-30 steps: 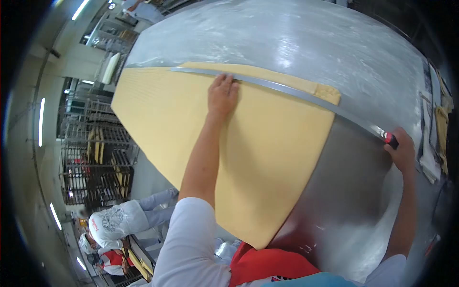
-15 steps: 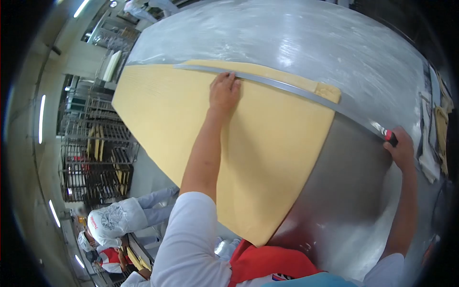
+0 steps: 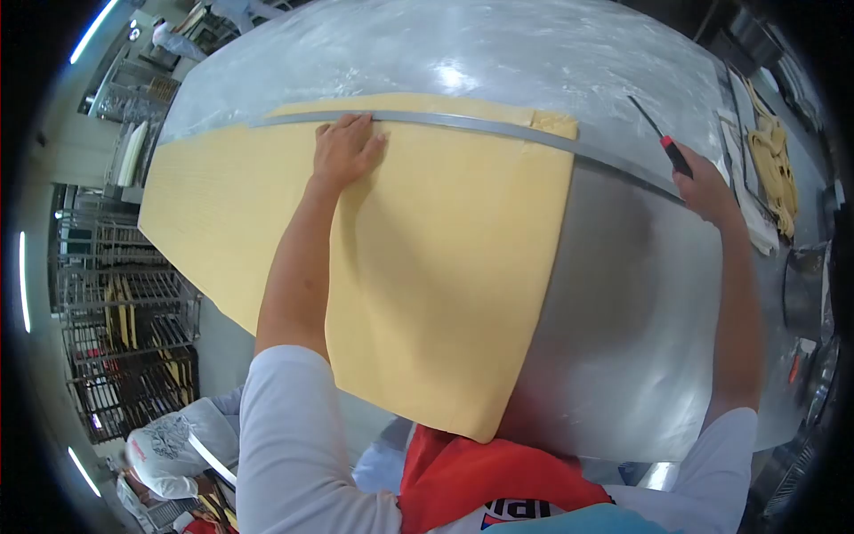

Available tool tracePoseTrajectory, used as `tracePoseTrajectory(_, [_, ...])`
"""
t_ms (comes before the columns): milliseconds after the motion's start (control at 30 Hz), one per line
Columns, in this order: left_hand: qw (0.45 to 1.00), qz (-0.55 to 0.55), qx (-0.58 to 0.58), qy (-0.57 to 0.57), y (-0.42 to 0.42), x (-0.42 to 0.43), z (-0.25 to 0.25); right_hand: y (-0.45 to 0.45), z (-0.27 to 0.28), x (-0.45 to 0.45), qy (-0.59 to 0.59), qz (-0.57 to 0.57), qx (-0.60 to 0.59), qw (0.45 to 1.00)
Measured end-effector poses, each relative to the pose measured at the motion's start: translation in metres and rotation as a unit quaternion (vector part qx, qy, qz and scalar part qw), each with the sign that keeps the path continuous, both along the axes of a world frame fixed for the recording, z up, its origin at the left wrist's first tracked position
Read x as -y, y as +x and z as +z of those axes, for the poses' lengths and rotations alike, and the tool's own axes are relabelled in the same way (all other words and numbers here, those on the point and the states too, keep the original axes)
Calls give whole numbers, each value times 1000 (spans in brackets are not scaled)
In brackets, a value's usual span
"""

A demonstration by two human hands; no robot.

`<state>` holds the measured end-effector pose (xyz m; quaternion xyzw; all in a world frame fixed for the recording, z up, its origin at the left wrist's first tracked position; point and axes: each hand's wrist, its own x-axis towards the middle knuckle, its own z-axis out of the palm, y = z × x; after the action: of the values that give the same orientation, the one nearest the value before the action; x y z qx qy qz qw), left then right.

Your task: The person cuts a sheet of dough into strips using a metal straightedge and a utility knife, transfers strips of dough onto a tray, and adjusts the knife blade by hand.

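A large sheet of pale yellow dough (image 3: 427, 267) lies over the metal table, its near corner reaching my red apron. Across its far part runs a long metal ruler (image 3: 480, 127), with a narrow strip of dough showing beyond it and a rougher patch (image 3: 553, 123) at that strip's right end. My left hand (image 3: 342, 153) rests on the ruler, fingertips pressing it onto the dough. In my right hand (image 3: 709, 185) is a knife (image 3: 672, 151) with a red and black handle. Its thin blade points up and away, above the table and off the dough, near the ruler's right end.
The floured metal tabletop (image 3: 445, 44) stretches beyond the dough. Cloths (image 3: 738, 169) and yellow dough strips (image 3: 772, 160) lie at the right edge. Racks with trays (image 3: 124, 329) stand at the left. A person in white (image 3: 182, 445) works at the lower left; others are at the back.
The knife has lifted from beside the ruler's right end, and its blade now points upward. My left hand stays on the ruler. The view has shifted, moving the scene leftward.
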<state>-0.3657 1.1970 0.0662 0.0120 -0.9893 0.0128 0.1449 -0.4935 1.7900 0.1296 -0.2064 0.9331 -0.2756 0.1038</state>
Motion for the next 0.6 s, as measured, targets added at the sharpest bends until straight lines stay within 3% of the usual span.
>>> tracePoseTrajectory(33, [1000, 6, -3, 4, -2, 4, -4, 2, 17, 21, 17, -31, 106, 994])
tracePoseTrajectory(100, [999, -42, -9, 6, -8, 14, -8, -12, 7, 42, -8, -10, 87, 996])
tracePoseTrajectory(267, [993, -88, -82, 5, -3, 17, -4, -48, 19, 150, 62, 82, 35, 994])
tracePoseTrajectory(367, [992, -80, -88, 42, -4, 17, -12, -30, 55, 271, 92, 71, 56, 992])
tracePoseTrajectory(533, [991, -81, -55, 90, -2, 23, -9, -38, 48, 496, 114, 218, 9, 969])
tracePoseTrajectory(600, [982, -99, -112, 116, -3, 26, -17, -24, 46, 588, 145, 260, -15, 954])
